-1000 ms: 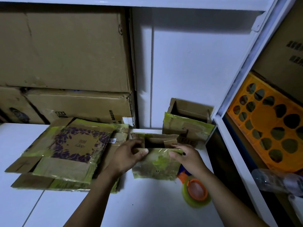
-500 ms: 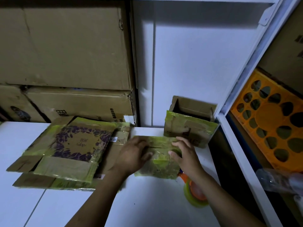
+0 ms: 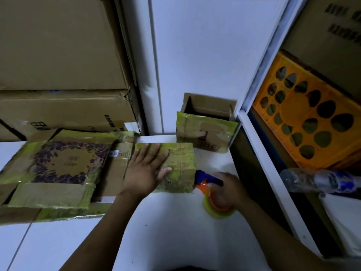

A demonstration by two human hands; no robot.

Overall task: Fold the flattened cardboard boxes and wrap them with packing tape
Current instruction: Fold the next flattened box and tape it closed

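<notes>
Box in work: small folded carton (image 3: 181, 163), skinned in yellow-green tape, lies closed on the white table (image 3: 166, 235), centre, just in front of the open carton.
Left hand (image 3: 145, 171): palm down on the carton's top, fingers straight and spread wide, thumb out to the right.
Right hand (image 3: 226, 190): just right of the carton, fingers curled round the tape dispenser (image 3: 220, 213); orange and blue body, yellow-green roll down on the table.
Flat stock: taped flattened boxes (image 3: 58, 169) stacked at left, the top one with a purple floral print.
Open carton (image 3: 207, 130): upright against the back wall, mouth open, front taped.
Surroundings: big brown cartons (image 3: 58, 45) stacked behind left; orange perforated crate (image 3: 308, 122) and clear plastic bottle (image 3: 320, 180) in the shelf at right.
</notes>
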